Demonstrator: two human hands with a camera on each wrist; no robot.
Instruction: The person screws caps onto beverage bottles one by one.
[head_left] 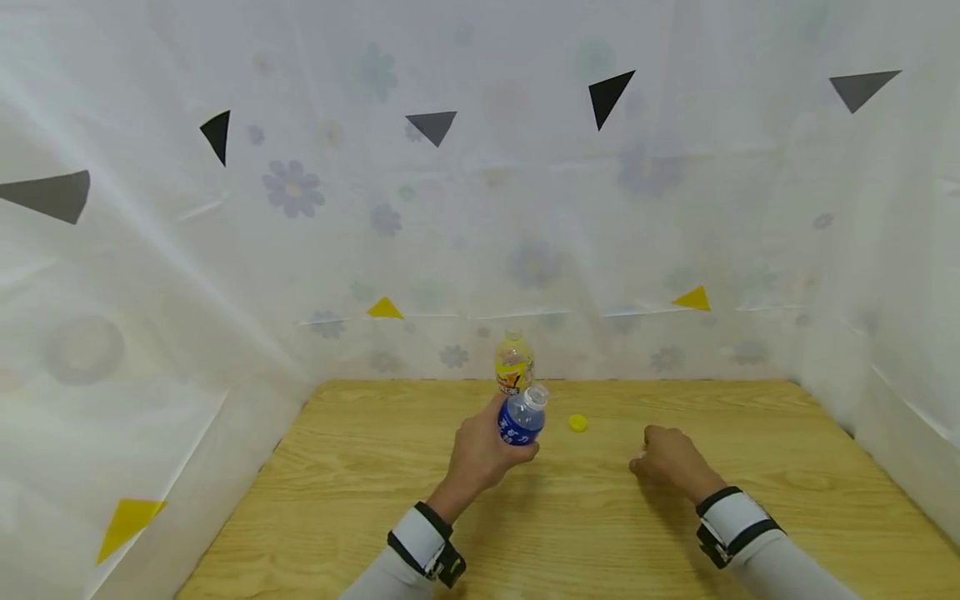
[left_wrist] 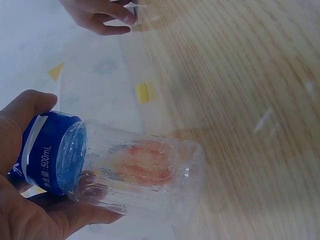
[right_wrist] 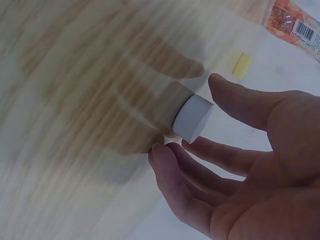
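Observation:
My left hand (head_left: pixel 483 450) grips a clear plastic bottle (head_left: pixel 524 415) with a blue label. The bottle is held above the table with its neck uncapped; in the left wrist view, droplets cling to its clear lower part (left_wrist: pixel 145 170). To the right, my right hand (head_left: pixel 671 458) is low over the table. In the right wrist view, a white bottle cap (right_wrist: pixel 193 118) sits at the tabletop between the thumb and fingers. The thumb is apart from it; whether a fingertip touches it I cannot tell. The head view mostly hides this cap.
An uncapped bottle with a yellow label (head_left: pixel 513 367) stands at the back of the wooden table (head_left: pixel 360 483), behind the held bottle. A yellow cap (head_left: pixel 577 423) lies between the hands. White patterned sheeting (head_left: pixel 480 208) encloses the back and sides.

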